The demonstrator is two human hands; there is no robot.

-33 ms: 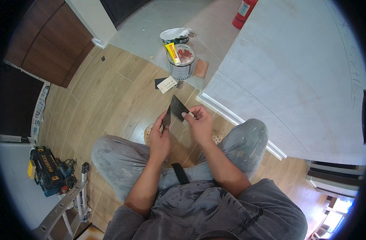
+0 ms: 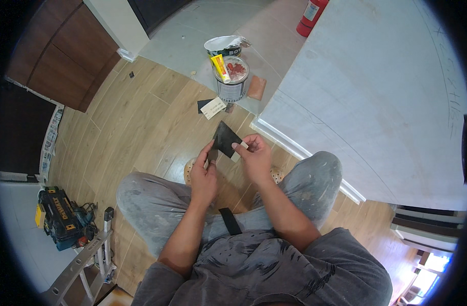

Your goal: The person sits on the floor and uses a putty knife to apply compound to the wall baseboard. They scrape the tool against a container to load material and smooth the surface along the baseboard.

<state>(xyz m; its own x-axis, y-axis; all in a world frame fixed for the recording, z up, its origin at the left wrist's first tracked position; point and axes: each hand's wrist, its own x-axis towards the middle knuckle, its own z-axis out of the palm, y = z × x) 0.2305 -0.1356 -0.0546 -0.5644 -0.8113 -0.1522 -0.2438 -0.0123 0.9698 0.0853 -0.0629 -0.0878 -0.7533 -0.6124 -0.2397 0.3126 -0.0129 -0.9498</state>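
I sit over the wood-look floor with a small black sheet of sandpaper [image 2: 225,139] held up between both hands. My right hand [image 2: 257,156] pinches its right side, thumb on top and fingers behind. A pale corner of the backing shows below that thumb. My left hand [image 2: 204,172] is curled at the sheet's left edge, fingers and thumb bent around it; part of the grip is hidden. Past the sheet, a pale printed piece of sandpaper [image 2: 213,108] lies partly over a black piece [image 2: 203,105] on the floor.
Ahead stand a lidded can [image 2: 231,90] with a yellow tube [image 2: 221,69] on top and an open bucket [image 2: 222,45]. A reddish-brown block [image 2: 257,87] lies beside them. A white wall panel [image 2: 376,102] borders the right. Lower left are a ladder [image 2: 83,262] and tool bag [image 2: 62,217].
The sandpaper's left part, earlier bent up and nearly edge-on at my left hand, now shows flatter and broader. More of the pale backing appears under my right thumb. My arms stay put.
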